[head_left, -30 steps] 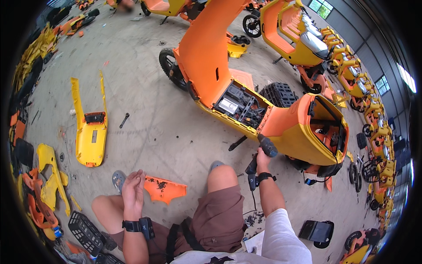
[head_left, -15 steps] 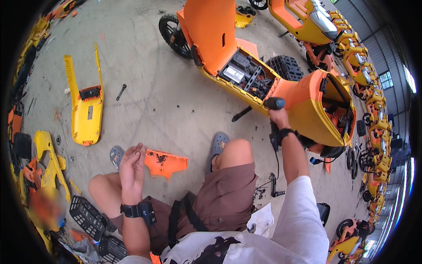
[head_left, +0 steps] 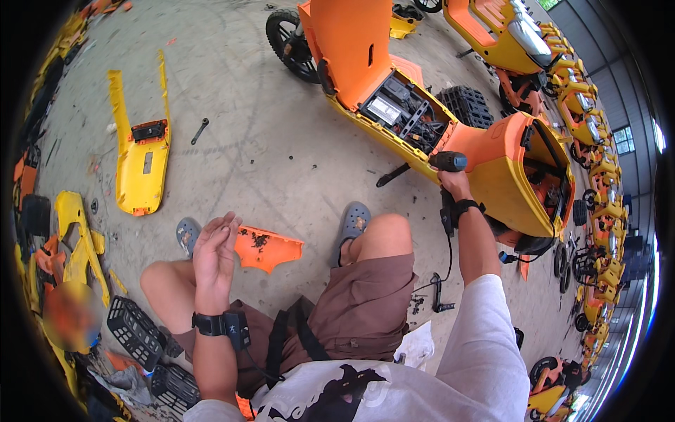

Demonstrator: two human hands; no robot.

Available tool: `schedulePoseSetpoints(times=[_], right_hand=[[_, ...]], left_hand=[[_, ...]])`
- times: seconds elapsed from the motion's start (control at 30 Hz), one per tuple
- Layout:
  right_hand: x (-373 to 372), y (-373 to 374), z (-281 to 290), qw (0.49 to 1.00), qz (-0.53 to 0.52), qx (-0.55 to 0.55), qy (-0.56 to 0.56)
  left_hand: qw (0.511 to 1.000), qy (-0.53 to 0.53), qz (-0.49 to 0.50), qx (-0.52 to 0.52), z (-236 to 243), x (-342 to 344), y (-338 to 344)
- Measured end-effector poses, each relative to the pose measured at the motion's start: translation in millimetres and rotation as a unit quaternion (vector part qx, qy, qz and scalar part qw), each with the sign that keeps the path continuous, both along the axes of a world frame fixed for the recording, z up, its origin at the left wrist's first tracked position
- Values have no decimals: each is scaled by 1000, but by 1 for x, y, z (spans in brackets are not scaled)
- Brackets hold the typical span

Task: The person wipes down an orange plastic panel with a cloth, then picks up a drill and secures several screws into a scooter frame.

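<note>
Over the last second the power drill point(head_left: 448, 161) has come up from below the lower edge of the scooter point(head_left: 485, 141) to beside its near flank, just behind the rear end of the open footwell point(head_left: 387, 136), and its nose has swung round to point more toward the scooter's front; in the latter half of that second it has barely shifted against the bodywork. As a judgement, this brings the tool level with the scooter's footwell rim, though whether its tip touches the scooter cannot be told, since the tip is hidden. The right hand point(head_left: 457, 184) has its fingers wrapped closed around the drill's grip, close against the scooter's near side; the trigger finger is not clear. The left hand point(head_left: 215, 246) is held raised well apart from the scooter, on its near side, much the same as a second ago: fingers loosely bent, thumb close to the fingertips, and I cannot tell whether anything small is pinched there. The orange panel point(head_left: 283, 249), bearing a heap of small dark fasteners point(head_left: 259, 240), lies on the scooter's near side, well apart from it, as does the yellow forked panel point(head_left: 133, 190), farther out from the scooter.
</note>
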State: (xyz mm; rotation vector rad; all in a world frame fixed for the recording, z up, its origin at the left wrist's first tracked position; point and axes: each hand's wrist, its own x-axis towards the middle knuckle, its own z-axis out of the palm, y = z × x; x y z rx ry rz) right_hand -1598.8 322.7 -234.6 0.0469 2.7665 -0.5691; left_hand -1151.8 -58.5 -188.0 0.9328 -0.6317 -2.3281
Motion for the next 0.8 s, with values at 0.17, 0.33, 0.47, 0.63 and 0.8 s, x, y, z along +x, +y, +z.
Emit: schedulePoseSetpoints(times=[0.17, 0.33, 0.47, 0.63, 0.8], right_hand=[[-10, 11, -21, 997, 35, -35, 63], [-7, 18, -34, 994, -14, -79, 73], [8, 12, -11, 989, -88, -74, 93], [70, -11, 71, 923, -132, -360, 33], [170, -31, 185, 782, -173, -568, -187]], left_hand=[[1000, 4, -2, -3, -4, 1, 1], [999, 15, 20, -21, -4, 4, -4], [998, 37, 19, -41, 0, 7, -6], [999, 27, 22, -34, 9, 0, -2], [1000, 1, -20, 9, 21, -17, 15]])
